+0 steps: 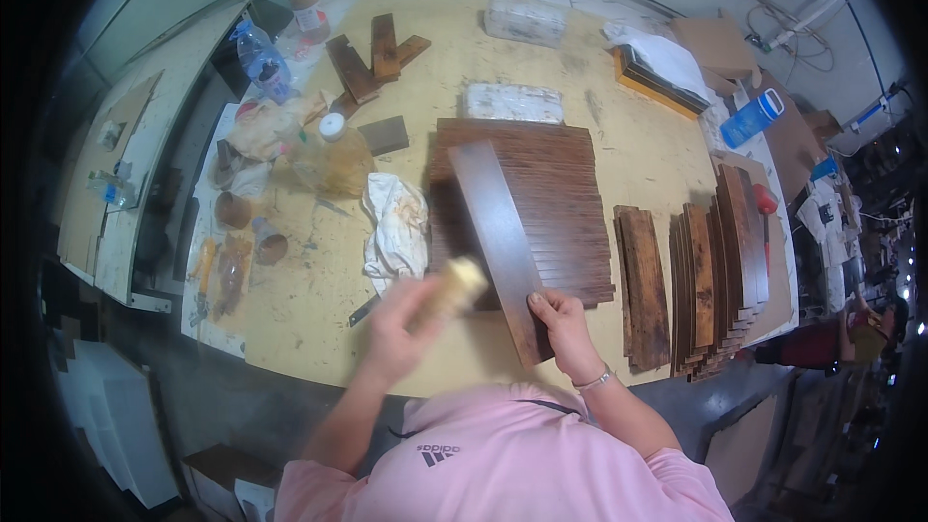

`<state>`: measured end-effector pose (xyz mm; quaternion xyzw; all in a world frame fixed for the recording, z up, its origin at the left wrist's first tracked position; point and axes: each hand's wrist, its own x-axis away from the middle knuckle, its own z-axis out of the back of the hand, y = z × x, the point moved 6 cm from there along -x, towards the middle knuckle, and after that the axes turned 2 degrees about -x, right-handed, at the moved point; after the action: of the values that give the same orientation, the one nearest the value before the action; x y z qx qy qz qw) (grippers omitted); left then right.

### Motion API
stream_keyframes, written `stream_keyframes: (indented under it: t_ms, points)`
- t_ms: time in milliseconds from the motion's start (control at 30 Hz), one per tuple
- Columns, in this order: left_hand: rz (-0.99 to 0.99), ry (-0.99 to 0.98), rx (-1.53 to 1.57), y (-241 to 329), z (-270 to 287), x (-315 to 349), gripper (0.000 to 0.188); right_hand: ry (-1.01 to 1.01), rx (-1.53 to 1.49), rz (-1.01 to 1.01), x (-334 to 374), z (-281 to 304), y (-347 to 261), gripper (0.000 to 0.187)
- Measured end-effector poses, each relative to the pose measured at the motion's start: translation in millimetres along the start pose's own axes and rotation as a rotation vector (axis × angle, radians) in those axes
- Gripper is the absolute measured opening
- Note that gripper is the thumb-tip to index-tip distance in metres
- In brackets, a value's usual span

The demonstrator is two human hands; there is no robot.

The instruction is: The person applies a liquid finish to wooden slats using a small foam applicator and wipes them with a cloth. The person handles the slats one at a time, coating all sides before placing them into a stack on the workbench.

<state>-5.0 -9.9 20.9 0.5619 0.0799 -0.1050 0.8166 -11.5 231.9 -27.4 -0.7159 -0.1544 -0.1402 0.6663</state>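
Note:
My left hand (398, 331) is closed around a pale yellow block like a sponge (456, 288), blurred by motion, just left of a plank. My right hand (568, 331) grips that long brown wooden plank (498, 227) near its lower end, thumb on top. The plank's upper face looks glossy. It slants over a wide layer of dark reddish-brown wood strips (570, 193) lying side by side on the table. A stained white cloth (394, 227) lies crumpled beyond my left hand.
Stacked planks (643, 280) and stepped piles (739, 242) stand at the right. A jug of amber liquid (333, 159), plastic bottles (263, 63) and loose wood pieces (385, 46) sit at the left and back. White-wrapped blocks (512, 103) lie beyond the strips.

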Motion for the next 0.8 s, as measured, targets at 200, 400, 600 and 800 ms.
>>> stream_keyframes:
  t_ms: [200,400,600,800]
  points:
    - [-0.441,-0.174,-0.235,38.7,-45.1,-0.5,0.04,-0.05,-0.054,-0.039,1.4,8.9,17.4,0.024]
    - [-0.183,0.278,-0.361,-25.9,43.4,-96.8,0.039,-0.113,-0.006,-0.075,32.4,14.6,20.3,0.024]
    - [-0.264,0.267,-0.412,-8.9,37.6,-83.0,0.042,-0.131,0.085,-0.018,40.4,30.9,29.5,0.02]
    - [-0.423,-0.313,-0.203,10.5,-61.6,18.7,0.041,-0.003,-0.017,0.045,27.1,34.1,13.2,0.02]
